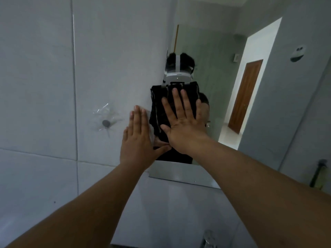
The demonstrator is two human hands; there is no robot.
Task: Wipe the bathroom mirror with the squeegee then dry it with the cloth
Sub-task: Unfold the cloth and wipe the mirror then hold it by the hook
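The bathroom mirror [223, 90] fills the right half of the view, its lower edge just above the tiled ledge. A dark folded cloth [159, 104] lies flat against the glass near the mirror's left edge. My right hand [180, 122] presses on the cloth with fingers spread, palm flat. My left hand [138, 138] rests flat on the wall tile beside the mirror's left edge, fingers together, thumb touching the glass, holding nothing. No squeegee is visible.
A small wall hook [106, 123] with clear plastic around it sits on the tile left of my hands. A chrome tap [208, 238] shows at the bottom. A dark object [318, 173] stands at the right edge. The mirror reflects a wooden door [246, 97].
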